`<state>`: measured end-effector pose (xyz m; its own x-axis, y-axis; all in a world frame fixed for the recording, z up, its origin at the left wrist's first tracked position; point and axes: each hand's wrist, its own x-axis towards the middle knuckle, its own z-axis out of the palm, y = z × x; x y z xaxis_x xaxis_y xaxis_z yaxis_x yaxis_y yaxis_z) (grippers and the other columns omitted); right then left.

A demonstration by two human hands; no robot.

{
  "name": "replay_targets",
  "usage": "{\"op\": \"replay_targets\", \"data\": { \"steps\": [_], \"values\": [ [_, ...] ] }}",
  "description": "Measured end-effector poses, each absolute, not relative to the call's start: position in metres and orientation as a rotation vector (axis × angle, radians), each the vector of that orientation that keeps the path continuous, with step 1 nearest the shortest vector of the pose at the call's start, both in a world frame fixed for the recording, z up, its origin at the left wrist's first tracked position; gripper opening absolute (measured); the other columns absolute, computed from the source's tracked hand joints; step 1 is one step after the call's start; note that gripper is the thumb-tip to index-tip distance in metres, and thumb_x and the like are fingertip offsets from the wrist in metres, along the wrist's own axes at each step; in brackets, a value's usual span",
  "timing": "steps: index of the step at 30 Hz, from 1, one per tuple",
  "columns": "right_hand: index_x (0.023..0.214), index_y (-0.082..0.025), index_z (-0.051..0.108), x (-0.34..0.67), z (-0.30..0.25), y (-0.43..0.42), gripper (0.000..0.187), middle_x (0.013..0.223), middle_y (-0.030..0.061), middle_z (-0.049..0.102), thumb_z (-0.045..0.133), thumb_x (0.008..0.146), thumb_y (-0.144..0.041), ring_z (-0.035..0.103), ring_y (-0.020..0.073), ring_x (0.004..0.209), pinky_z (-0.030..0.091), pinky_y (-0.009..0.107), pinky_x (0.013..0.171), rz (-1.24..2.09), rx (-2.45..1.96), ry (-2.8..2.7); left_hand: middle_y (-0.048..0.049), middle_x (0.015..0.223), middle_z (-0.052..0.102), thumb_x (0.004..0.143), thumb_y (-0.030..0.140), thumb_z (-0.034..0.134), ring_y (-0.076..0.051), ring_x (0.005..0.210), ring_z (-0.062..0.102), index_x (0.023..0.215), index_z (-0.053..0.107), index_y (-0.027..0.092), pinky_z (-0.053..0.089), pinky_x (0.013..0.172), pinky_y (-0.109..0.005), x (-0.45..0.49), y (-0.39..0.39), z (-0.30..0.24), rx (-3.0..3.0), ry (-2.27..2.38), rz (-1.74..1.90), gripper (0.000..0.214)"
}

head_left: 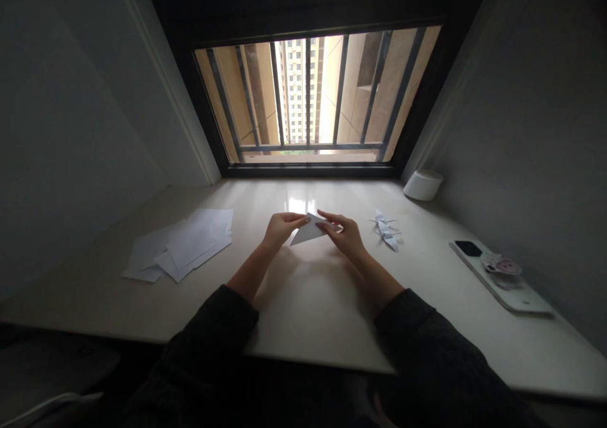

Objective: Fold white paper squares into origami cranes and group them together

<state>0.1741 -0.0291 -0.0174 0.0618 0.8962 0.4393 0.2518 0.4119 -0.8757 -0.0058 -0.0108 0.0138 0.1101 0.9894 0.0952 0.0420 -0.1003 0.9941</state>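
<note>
Beneath a barred window (pixel 308 96), on a pale desktop (pixel 190 301), the left hand (pixel 283 229) and right hand (pixel 344 235) grasp a folded white paper triangle (pixel 308 231) between them, positioned between a loose paper stack (pixel 183 244) and a paper crane (pixel 386 230).

L hand (pixel 283 230) & R hand (pixel 344 236) close, palms down.

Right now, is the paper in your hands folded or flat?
Folded. The white paper makes a pointed triangle, held between the left hand and right hand.
</note>
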Motion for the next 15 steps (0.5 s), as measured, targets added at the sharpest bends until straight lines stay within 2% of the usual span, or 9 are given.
{"op": "replay_targets", "data": {
  "steps": [4, 6, 8, 10, 13, 15],
  "values": [
    [0.127, -0.022, 0.054, 0.172, -0.015, -0.029, 0.072, 0.099, 0.0072, 0.068, 0.074, 0.063, -0.047, 0.062, 0.0200, 0.081, 0.049, 0.034, 0.073, 0.605, -1.170, -1.285, -0.0073, 0.073, 0.072, 0.055, 0.038, 0.081, -0.018, 0.069, 0.062, 0.076, 0.076, 0.018, 0.046, 0.070, -0.030, -0.001, -0.014, 0.014, 1.298, 1.167, 1.259, 0.029],
    [0.127, -0.020, 0.052, 0.169, -0.014, -0.029, 0.080, 0.100, 0.0079, 0.066, 0.076, 0.057, -0.050, 0.061, 0.0197, 0.080, 0.049, 0.031, 0.066, 0.695, -1.212, -1.168, -0.0073, 0.074, 0.073, 0.056, 0.038, 0.080, -0.019, 0.070, 0.063, 0.077, 0.076, 0.018, 0.047, 0.070, -0.031, 0.001, -0.015, 0.015, 1.252, 1.182, 1.295, 0.029],
    [0.117, -0.018, 0.057, 0.164, -0.014, -0.030, 0.074, 0.092, 0.0070, 0.066, 0.076, 0.055, -0.053, 0.061, 0.0191, 0.075, 0.048, 0.028, 0.056, 0.872, -1.232, -1.062, -0.0075, 0.075, 0.073, 0.056, 0.038, 0.080, -0.019, 0.071, 0.063, 0.078, 0.076, 0.017, 0.047, 0.071, -0.031, 0.003, -0.017, 0.016, 1.204, 1.185, 1.323, 0.030],
    [0.099, -0.017, 0.064, 0.159, -0.014, -0.032, 0.058, 0.081, 0.0061, 0.065, 0.075, 0.056, -0.055, 0.061, 0.0185, 0.069, 0.045, 0.025, 0.047, 1.076, -1.212, -0.988, -0.0075, 0.076, 0.073, 0.056, 0.037, 0.080, -0.019, 0.071, 0.063, 0.079, 0.076, 0.017, 0.046, 0.071, -0.031, 0.005, -0.019, 0.017, 1.167, 1.179, 1.346, 0.030],
    [0.071, -0.016, 0.066, 0.154, -0.013, -0.036, 0.042, 0.070, 0.0075, 0.065, 0.076, 0.055, -0.053, 0.060, 0.0184, 0.064, 0.042, 0.025, 0.045, 1.203, -1.212, -0.954, -0.0072, 0.077, 0.073, 0.056, 0.037, 0.080, -0.019, 0.072, 0.063, 0.079, 0.076, 0.017, 0.047, 0.071, -0.031, 0.008, -0.022, 0.017, 1.145, 1.163, 1.350, 0.030],
    [0.063, -0.016, 0.065, 0.153, -0.012, -0.038, 0.039, 0.065, 0.0085, 0.065, 0.077, 0.054, -0.052, 0.059, 0.0186, 0.062, 0.042, 0.026, 0.045, 1.187, -1.238, -0.950, -0.0069, 0.076, 0.072, 0.056, 0.037, 0.080, -0.019, 0.072, 0.063, 0.079, 0.075, 0.017, 0.047, 0.071, -0.031, 0.010, -0.023, 0.016, 1.145, 1.157, 1.341, 0.031]
  ]
}}
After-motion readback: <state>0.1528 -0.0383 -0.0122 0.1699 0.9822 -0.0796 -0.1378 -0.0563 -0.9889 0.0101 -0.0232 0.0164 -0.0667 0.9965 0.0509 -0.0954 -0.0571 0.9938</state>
